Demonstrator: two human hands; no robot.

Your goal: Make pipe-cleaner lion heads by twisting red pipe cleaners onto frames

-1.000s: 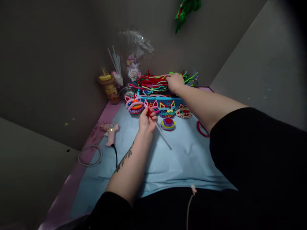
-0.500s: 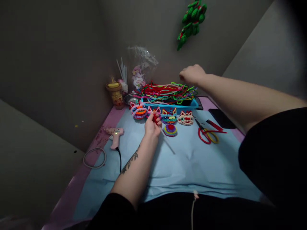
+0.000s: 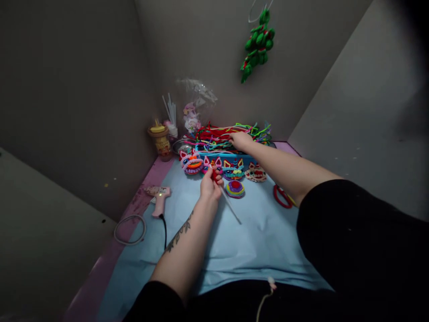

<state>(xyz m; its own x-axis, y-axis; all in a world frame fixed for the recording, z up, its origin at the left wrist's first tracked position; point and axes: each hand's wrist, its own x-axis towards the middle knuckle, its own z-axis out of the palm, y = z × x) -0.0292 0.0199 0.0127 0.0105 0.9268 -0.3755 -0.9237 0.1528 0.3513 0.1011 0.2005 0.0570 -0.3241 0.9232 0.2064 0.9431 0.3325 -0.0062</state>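
Observation:
My left hand (image 3: 210, 185) is closed around a small red fuzzy piece (image 3: 214, 176) and a thin pale stick (image 3: 231, 208), which slants down to the right. Over the blue tray (image 3: 223, 160), my right hand (image 3: 241, 141) dips into a heap of colourful pipe cleaners (image 3: 214, 134). Its fingers are bent together; what they pinch, if anything, is hidden. In front of the tray stand several lion-like heads made of pipe cleaners, among them a pink and orange one (image 3: 191, 163) and a cream one (image 3: 255, 172). A round striped coil with a red centre (image 3: 235, 188) lies right of my left hand.
A pink glue gun (image 3: 161, 201) and a looped grey cable (image 3: 115, 235) lie at the left. Scissors (image 3: 282, 197) are partly behind my right arm. Behind are a lidded cup (image 3: 162, 145), white sticks (image 3: 171, 112) and a metal bowl (image 3: 183, 146). Green woven leaves (image 3: 258, 44) hang above.
My right hand has come down and left from above the tray's right side into the pipe cleaners. My left hand keeps its hold. The view has tilted up slightly.

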